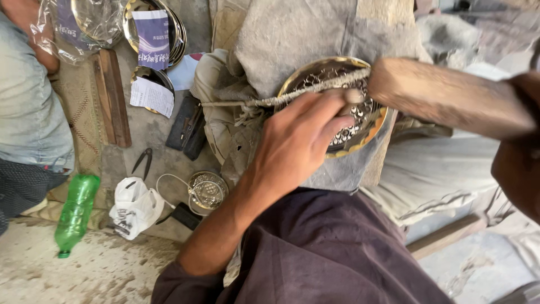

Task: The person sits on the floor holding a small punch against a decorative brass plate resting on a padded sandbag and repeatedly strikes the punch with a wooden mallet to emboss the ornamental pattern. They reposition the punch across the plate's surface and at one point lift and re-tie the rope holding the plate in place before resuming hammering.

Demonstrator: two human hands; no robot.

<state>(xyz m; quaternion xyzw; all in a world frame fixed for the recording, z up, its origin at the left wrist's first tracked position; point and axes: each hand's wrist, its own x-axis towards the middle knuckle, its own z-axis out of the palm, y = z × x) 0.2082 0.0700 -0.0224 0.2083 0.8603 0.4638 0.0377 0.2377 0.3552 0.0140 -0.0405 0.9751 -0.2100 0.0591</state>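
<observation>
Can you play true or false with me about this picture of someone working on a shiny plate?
1. The left hand rests on a shiny patterned plate. True.
2. The right hand holds a wooden mallet. True.
3. A red bottle lies on the floor. False: the plastic bottle is green.
4. A rope runs across the plate. True.
5. The black pliers are in the left hand. False: they lie on the ground, apart from both hands.
</observation>
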